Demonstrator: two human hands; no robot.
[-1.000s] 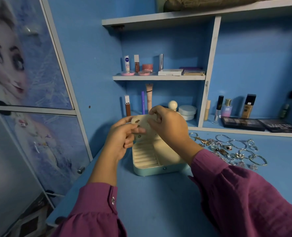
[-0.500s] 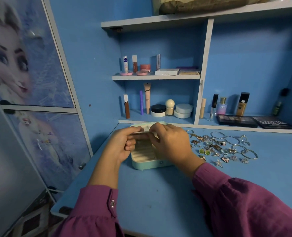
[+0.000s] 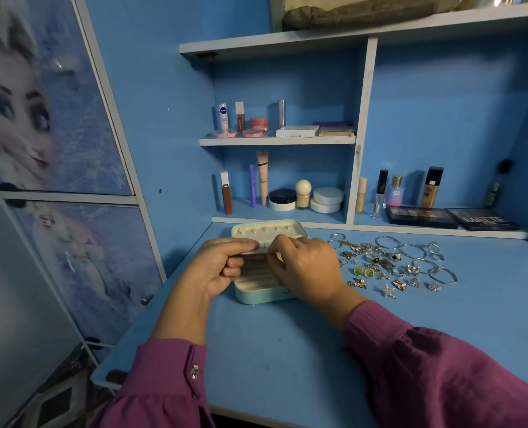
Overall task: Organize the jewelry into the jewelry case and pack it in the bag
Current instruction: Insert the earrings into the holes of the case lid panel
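Observation:
A mint-green jewelry case (image 3: pixel 264 296) lies open on the blue desk (image 3: pixel 287 350), its lid (image 3: pixel 268 231) folded back flat. A cream inner panel (image 3: pixel 256 257) lies across the case above the ring rolls. My left hand (image 3: pixel 217 268) pinches the panel's left part between thumb and fingers. Over the case's right half, my right hand (image 3: pixel 307 270) pinches the same panel with its fingertips and hides that side. A spread of loose jewelry (image 3: pixel 392 264), with rings, bangles, earrings and pendants, lies on the desk to the right of the case.
Shelves at the back hold cosmetics: tubes, jars (image 3: pixel 282 199), bottles and two flat palettes (image 3: pixel 420 216). An olive fabric bundle (image 3: pixel 358 10) sits on the top shelf. A cupboard door with a printed picture (image 3: pixel 55 134) stands on the left, beside the desk's left edge.
Both hands have brought the cream panel down from in front of the shelf into the open case. The case lid now lies flat behind them. The view has dropped slightly.

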